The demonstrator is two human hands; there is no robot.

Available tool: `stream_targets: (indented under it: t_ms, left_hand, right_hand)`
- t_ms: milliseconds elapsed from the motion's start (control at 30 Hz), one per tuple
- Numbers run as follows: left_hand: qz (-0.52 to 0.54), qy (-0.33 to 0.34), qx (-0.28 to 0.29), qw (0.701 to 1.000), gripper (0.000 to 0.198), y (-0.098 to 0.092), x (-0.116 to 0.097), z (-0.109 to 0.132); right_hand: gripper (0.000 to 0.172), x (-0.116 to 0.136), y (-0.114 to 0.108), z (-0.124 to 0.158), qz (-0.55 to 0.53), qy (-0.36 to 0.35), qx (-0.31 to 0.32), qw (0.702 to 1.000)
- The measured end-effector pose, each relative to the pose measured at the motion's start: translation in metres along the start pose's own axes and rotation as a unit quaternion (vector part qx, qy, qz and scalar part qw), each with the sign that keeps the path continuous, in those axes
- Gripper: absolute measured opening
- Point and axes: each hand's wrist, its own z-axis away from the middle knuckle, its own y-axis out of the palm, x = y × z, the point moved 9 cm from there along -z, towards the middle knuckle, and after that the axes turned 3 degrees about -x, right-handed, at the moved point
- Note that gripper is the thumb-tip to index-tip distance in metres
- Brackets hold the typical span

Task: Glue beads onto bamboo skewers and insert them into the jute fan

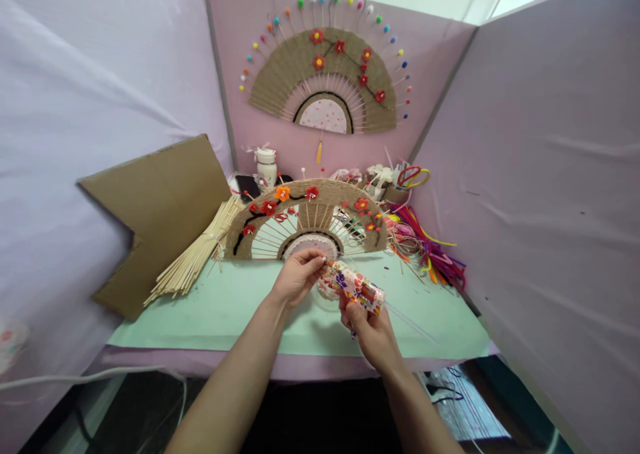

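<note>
My right hand [366,325] is wrapped round a flower-patterned hot glue gun [361,287], whose tip points left toward my other hand. A clear glue stick [410,322] trails out of its back end. Close to the tip, my left hand [299,277] has thumb and finger pinched together on something small that I cannot make out. Just beyond both hands a twine-covered fan [320,194] with thin wooden ribs stands upright, decorated with red and orange flowers [283,193]. The lower middle of this fan is partly hidden by my left hand.
A bundle of thin wooden sticks [195,254] and a cut cardboard sheet [165,207] lie at left. Colourful pipe cleaners [440,257] are heaped at right, near scissors [417,176] in a cup. A white bottle [266,167] stands behind; another fan [325,74] hangs on the back wall.
</note>
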Motion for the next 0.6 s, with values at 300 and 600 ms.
stream_targets:
  t_ms: [300,600]
  left_hand:
    - [-0.06,0.077,-0.036,0.995,0.032,-0.001,-0.009,-0.001]
    - [-0.095,0.101,-0.021,0.99,0.025,-0.002,-0.01,0.0]
  right_hand:
    - [0.05,0.007,0.002,0.002,-0.009,-0.016,-0.014,1.0]
    - [0.049,0.015,0.005,0.004,-0.001,-0.022,-0.018,1.0]
